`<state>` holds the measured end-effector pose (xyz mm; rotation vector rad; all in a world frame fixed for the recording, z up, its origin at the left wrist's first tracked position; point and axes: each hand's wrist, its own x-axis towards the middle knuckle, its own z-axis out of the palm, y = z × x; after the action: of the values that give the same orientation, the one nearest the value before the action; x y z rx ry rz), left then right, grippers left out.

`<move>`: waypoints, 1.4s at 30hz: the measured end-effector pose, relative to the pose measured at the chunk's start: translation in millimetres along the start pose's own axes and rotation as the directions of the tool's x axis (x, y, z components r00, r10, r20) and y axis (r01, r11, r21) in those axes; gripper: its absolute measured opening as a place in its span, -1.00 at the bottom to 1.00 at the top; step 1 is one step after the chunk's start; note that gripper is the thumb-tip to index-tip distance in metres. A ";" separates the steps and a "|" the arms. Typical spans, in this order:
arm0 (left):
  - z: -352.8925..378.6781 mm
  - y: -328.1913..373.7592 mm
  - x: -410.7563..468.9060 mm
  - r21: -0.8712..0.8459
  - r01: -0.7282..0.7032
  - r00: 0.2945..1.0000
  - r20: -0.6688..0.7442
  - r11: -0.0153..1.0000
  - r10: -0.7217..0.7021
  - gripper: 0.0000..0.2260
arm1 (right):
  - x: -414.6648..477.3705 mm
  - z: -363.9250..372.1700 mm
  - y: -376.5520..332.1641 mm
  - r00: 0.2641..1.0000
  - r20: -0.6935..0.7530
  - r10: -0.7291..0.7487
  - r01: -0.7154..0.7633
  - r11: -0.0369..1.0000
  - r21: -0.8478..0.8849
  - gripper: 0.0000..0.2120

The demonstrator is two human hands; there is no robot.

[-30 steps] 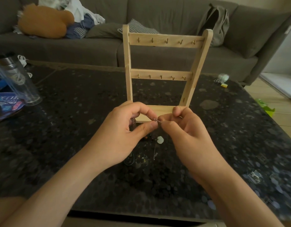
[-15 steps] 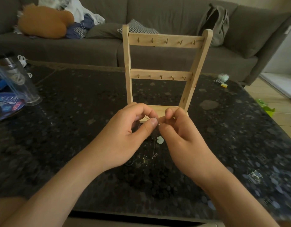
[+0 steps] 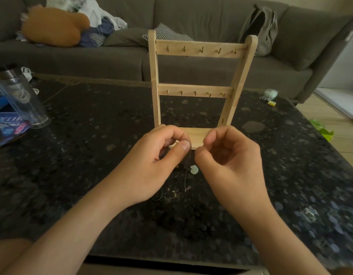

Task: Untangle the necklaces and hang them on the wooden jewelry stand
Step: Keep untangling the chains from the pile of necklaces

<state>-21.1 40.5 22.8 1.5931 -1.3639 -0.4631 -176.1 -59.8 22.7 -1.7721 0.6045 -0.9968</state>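
Observation:
The wooden jewelry stand (image 3: pixel 196 90) stands upright on the black speckled table (image 3: pixel 92 135), its two rows of brass hooks bare. Just in front of its base, my left hand (image 3: pixel 155 167) pinches a thin necklace chain (image 3: pixel 186 175) between thumb and forefinger; the chain hangs down to the table. My right hand (image 3: pixel 229 167) is a little to the right with curled fingers, thumb tip against forefinger, apparently on the same fine chain. Below the hands lies the tangle (image 3: pixel 172 192), with a pale pendant (image 3: pixel 194 169) and a black cord.
A clear tumbler (image 3: pixel 22 96) and a blue packet (image 3: pixel 9 126) sit at the table's left. Keys and a small yellow piece (image 3: pixel 269 96) lie at the far right. A grey sofa (image 3: pixel 191 62) with a backpack (image 3: pixel 261 26) runs behind the table.
My hands were pinching together at one spot; now the right hand has pulled a short way to the right and apart from the left. The stand has not moved.

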 end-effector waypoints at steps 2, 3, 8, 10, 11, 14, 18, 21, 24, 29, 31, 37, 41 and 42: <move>-0.2 0.0 0.1 -0.020 0.011 1.000 -0.011 1.000 -0.011 -0.89 | -1.9 -0.5 -1.1 0.999 0.033 -0.030 0.033 0.996 -0.084 -0.85; -0.4 -0.2 0.2 -0.027 0.014 1.000 -0.017 1.000 -0.014 -0.89 | -3.4 0.4 -1.1 0.998 0.044 -0.040 0.045 0.991 -0.127 -0.84; -1.5 -3.8 1.6 -0.022 0.046 0.999 -0.029 0.999 -0.047 -0.91 | -5.2 4.8 -0.1 0.994 -0.015 -0.112 0.104 0.958 -0.266 -0.87; -1.5 -5.3 1.7 -0.011 0.062 0.997 -0.042 0.998 -0.063 -0.92 | -4.8 5.0 -0.2 0.991 -0.023 -0.131 0.118 0.944 -0.307 -0.90; -1.8 -5.9 1.7 -0.003 0.066 0.997 -0.049 0.998 -0.066 -0.93 | -4.8 5.3 0.1 0.990 -0.022 -0.142 0.127 0.938 -0.323 -0.91; -2.2 -7.0 1.7 0.004 0.072 0.996 -0.061 0.997 -0.071 -0.94 | -5.8 6.6 1.2 0.988 -0.015 -0.156 0.140 0.921 -0.363 -0.91; -3.5 -8.4 1.8 0.043 0.062 0.996 -0.070 0.997 -0.059 -0.96 | -4.9 5.8 1.5 0.990 0.014 -0.137 0.132 0.917 -0.375 -0.93; -3.8 -9.7 1.2 0.089 0.037 0.997 -0.073 0.995 -0.031 -0.95 | -1.6 1.8 0.1 0.997 0.075 -0.021 0.044 0.946 -0.320 -0.92; -4.0 -10.2 1.2 0.137 0.006 0.996 -0.086 0.991 0.005 -0.89 | 2.7 -2.6 -2.2 0.975 0.148 0.166 -0.136 0.971 -0.196 -0.91; -6.6 -7.8 2.5 0.098 -0.008 0.996 -0.092 0.995 0.018 -0.87 | 5.0 -8.2 -4.9 0.908 0.226 0.353 -0.366 0.930 0.016 -0.94; -5.3 -6.2 2.3 0.095 0.013 0.996 -0.091 0.995 -0.005 -0.88 | 5.4 -9.3 -5.3 0.884 0.251 0.395 -0.423 0.904 0.064 -0.92; 0.1 -3.5 -1.3 0.224 0.060 0.998 -0.013 0.973 -0.059 -0.87 | 10.6 -6.4 -6.2 0.776 0.394 0.492 -0.605 0.758 0.244 -0.84; 3.9 2.6 -2.7 0.282 0.055 0.997 0.030 0.958 -0.066 -0.87 | 9.8 -2.4 -1.7 0.770 0.384 0.509 -0.614 0.755 0.231 -0.89; 4.1 3.8 -3.1 0.278 0.054 0.997 0.036 0.959 -0.066 -0.88 | 9.4 -2.0 -0.9 0.785 0.359 0.505 -0.595 0.776 0.208 -0.89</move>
<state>-27.4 41.9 23.1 1.8652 -1.4672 -0.3573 -172.7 -67.6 27.2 -1.2959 0.6900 -0.3811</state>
